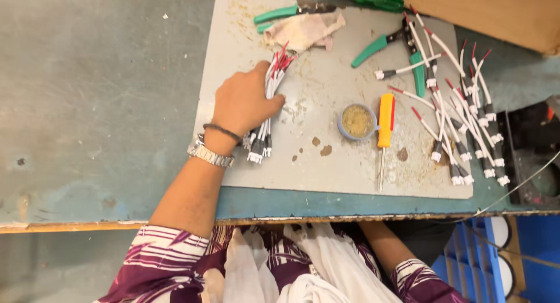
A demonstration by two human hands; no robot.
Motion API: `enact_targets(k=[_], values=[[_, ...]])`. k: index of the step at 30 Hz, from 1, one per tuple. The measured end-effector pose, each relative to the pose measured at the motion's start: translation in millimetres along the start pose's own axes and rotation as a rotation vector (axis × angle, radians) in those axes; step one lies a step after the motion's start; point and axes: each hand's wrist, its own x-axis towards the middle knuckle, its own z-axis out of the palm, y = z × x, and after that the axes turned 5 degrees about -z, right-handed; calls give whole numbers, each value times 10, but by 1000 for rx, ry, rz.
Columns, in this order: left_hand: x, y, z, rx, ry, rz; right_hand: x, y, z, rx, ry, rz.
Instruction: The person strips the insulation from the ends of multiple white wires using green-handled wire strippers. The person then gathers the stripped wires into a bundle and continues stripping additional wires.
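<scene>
The left hand (244, 102) holds a bundle of white wires (267, 107) with fingers closed around; yellow screwdriver (384, 122) at 3 o'clock.

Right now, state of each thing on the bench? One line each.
left hand: resting on the wire bundle, fingers closed around it
wire bundle: gathered, lying on the grey mat
right hand: below the table edge, not in view
loose wires: spread out unbundled on the mat's right side
yellow screwdriver: lying flat, untouched
small round tin: open, lid off
green pliers: lying flat, handles spread
rag: crumpled
</scene>
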Motion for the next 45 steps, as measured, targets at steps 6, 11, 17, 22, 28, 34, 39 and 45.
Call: enact_targets(k=[6, 11, 17, 22, 28, 34, 39, 45], values=[[-1, 31, 28, 1, -13, -22, -36, -39, -124, -6, -16, 2], [-26, 53, 26, 18, -28, -37, -72, -69, -168, -2, -20, 0], [-143, 142, -68, 61, -147, 5, -132, -115, -174, 1, -7, -17], [-244, 212, -116, 116, -222, 58, -144, -90, -40, 13, 4, -30], [-293, 26, -259, 184, -123, 111, -386, 107, 406, 132, 91, -175], [-214, -41, -387, 294, -84, 26, -1164, 563, 315, 763, -20, -609], [-291, -70, -323, 241, -64, 82, -1881, 933, -839, 1019, 72, -1448], [-448, -339, -242, 300, 233, 229, -2088, 519, -1889, 1036, 834, -1598]])
